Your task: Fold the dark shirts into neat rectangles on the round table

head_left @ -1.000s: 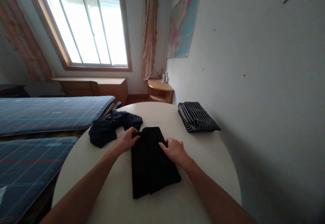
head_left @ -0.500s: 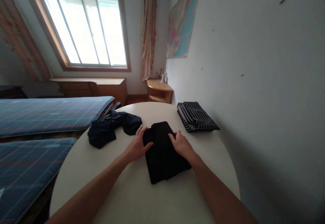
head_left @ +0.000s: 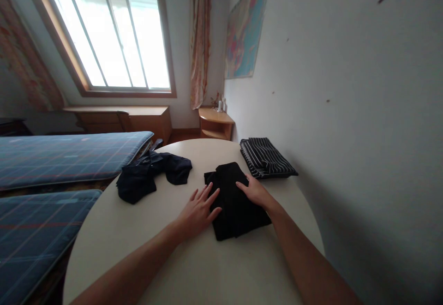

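A folded black garment (head_left: 237, 208) lies near the middle of the round white table; its exact kind cannot be made out. My left hand (head_left: 199, 212) is open beside its left edge, fingers spread, with the fingertips over the cloth. On the opposite edge, my right hand (head_left: 256, 190) grips the garment, thumb on top and the other fingers mostly hidden. Just beyond that hand sits a folded black-and-white striped cloth (head_left: 270, 157). Away to the left, a crumpled dark navy garment (head_left: 148, 173) is spread loosely at the table's edge.
The round table (head_left: 166, 268) stands close to the white wall (head_left: 363, 134) on the right. Two plaid mattresses (head_left: 69, 157) lie to the left. A corner shelf (head_left: 216, 118) with small bottles and a desk (head_left: 148, 118) stand by the window.
The folded black garment has shifted right and slightly away from me, with my right hand on it. My left hand has spread its fingers and moved a little right and nearer me.
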Available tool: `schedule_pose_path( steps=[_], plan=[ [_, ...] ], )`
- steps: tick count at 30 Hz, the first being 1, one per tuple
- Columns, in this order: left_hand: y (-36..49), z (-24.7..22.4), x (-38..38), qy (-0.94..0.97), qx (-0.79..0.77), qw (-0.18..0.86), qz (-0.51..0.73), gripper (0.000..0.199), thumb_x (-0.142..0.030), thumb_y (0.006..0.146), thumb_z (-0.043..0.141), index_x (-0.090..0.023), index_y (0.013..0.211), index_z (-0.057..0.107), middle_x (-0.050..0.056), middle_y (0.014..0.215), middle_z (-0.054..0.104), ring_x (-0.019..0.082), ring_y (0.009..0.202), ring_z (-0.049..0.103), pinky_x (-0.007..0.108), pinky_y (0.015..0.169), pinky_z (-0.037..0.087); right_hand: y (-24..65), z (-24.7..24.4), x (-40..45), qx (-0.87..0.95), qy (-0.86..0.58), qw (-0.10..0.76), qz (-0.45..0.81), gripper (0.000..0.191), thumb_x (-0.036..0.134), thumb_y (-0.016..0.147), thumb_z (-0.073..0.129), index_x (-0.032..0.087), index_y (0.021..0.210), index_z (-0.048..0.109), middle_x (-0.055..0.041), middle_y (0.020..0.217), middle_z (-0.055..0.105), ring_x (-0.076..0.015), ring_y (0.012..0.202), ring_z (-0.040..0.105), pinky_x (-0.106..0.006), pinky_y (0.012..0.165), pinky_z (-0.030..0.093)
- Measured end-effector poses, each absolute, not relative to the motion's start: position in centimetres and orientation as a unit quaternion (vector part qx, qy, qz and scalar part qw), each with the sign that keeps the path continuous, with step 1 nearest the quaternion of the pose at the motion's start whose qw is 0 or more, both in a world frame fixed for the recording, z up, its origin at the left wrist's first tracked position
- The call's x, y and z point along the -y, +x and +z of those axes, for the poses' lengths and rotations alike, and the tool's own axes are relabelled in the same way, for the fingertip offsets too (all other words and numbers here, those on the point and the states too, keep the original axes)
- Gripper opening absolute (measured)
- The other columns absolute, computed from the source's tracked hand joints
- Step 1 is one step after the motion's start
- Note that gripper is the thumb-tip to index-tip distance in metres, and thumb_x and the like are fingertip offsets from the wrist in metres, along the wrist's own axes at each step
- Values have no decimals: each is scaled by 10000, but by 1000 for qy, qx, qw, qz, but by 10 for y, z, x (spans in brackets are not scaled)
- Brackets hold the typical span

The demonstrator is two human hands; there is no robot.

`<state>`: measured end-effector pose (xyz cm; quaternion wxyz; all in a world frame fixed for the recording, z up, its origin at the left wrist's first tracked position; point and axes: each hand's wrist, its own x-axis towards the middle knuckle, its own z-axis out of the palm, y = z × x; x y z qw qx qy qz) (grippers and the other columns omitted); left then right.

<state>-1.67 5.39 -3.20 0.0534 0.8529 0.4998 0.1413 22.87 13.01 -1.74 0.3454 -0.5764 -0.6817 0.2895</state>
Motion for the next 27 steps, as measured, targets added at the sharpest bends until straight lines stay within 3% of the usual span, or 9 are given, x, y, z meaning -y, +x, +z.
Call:
schedule_pose_path(
  steps=[4,9,19,27],
  plan=[
    [-17,-30,-58,844,-513,23,157,575,-516,1012,335,-260,1526,329,96,1597,294,264,1453,310,495,1192,222,231,-9,-139,722,-530,377,236,563,264,838,634,156,1378,522,-137,1354,601,-242,1238,580,-407,1096,419],
    [-19,-34,-66,806,-574,31,144,586,-461,992,390,-184,1507,371,115,1584,317,291,1471,258,485,1193,225,236,25,-152,773,-500,354,164,609,264,862,607,199,1450,462,-99,1465,504,-229,1340,489,-417,1169,331],
    [-20,-34,-67,802,-583,69,114,591,-447,974,395,-184,1503,394,109,1602,267,290,1487,197,471,1208,196,233,99,-209,813,-516,266,37,586,246,863,628,210,1432,493,-96,1382,588,-260,1263,566,-420,1107,420],
    [-19,-30,-68,797,-588,86,103,589,-423,959,422,-190,1500,397,101,1603,253,282,1489,184,484,1211,193,280,158,-270,786,-509,346,49,591,262,823,706,150,1377,535,-143,1316,628,-245,1168,624,-397,1056,463]
  ],
)
